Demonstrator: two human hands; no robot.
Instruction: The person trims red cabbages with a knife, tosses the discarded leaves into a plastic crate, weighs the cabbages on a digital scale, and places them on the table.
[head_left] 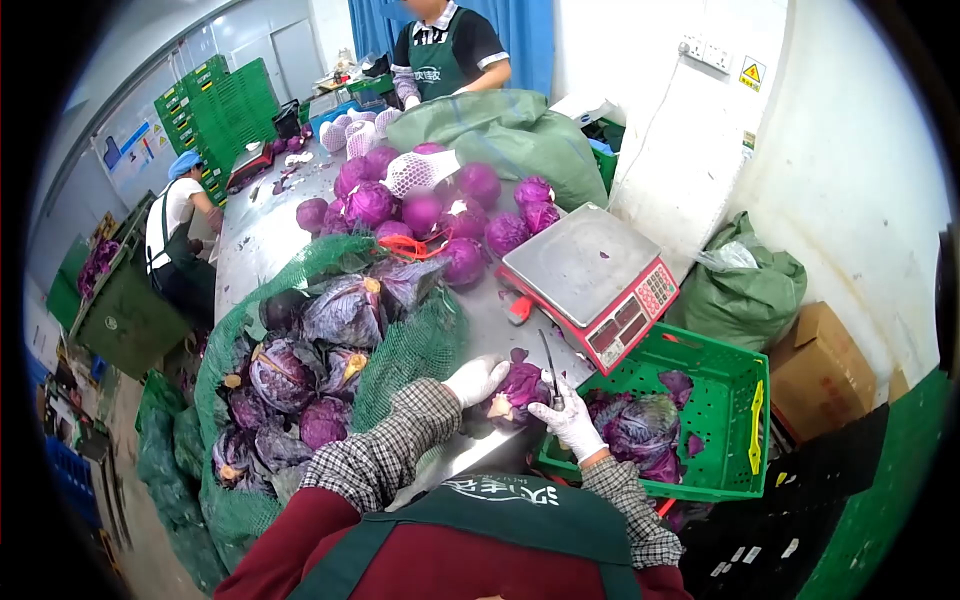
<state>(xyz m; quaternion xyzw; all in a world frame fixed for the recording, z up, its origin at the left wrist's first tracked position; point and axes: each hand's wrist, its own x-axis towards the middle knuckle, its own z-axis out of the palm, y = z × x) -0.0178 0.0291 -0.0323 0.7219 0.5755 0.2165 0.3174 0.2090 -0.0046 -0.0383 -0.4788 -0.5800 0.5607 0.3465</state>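
A purple cabbage (520,392) rests on the metal table between my two white-gloved hands, its pale cut stem facing me. My left hand (477,380) is against the cabbage's left side, fingers together. My right hand (570,415), at its right side, is closed round a knife (548,360) whose dark blade points up and away. Left of my hands, a green mesh bag (415,350) lies open with several untrimmed cabbages (285,373) in it. To the right, a green crate (725,365) holds loose outer leaves (640,425).
A red-framed scale (585,262) stands beyond the crate. Several trimmed cabbages (370,203) lie farther back, near a green sack (510,135). One person (440,60) stands at the table's far end; another (180,220) bends at its left. A cardboard box (825,370) is right.
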